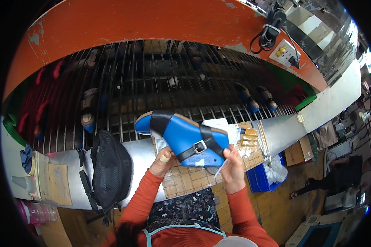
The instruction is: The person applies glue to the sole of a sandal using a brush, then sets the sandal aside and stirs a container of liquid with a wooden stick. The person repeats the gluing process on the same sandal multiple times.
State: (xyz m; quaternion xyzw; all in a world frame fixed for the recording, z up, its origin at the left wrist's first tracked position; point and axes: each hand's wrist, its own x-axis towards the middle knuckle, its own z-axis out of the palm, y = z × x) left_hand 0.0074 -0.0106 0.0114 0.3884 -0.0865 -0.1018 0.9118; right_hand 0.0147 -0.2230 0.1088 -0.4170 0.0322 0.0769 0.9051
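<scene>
One blue sandal (184, 139) with black straps and a silver buckle sits at the middle of the view, held up over the checked desk (189, 179). Its long axis runs from about ten o'clock, where the toe points toward the rack, down to four o'clock at the heel. The sole side seems to face down and away; the buckle faces up.

The left hand (162, 161) props it from below at about seven o'clock of the shoe, fingers curled under the sole edge, the thumb wrapped in pale tape and pressed against the side. The right hand (232, 164) is at the heel end, about four o'clock, its fingers pinching a thin white stick (221, 168), perhaps a brush or a pen, whose tip touches or nearly touches the heel; I cannot tell which. Both hands meet the shoe; the left carries more of it.

Further out, at three o'clock of the sandal, lie one sheet of white paper (218, 123) and two small amber blocks (249, 137). At nine o'clock one black mesh bag (110, 168) hangs over the metal ledge. At twelve o'clock a barred rack (152, 78) holds several more shoes, at least five, too dim to count surely. One blue crate (261, 181) stands on the floor at four o'clock.
</scene>
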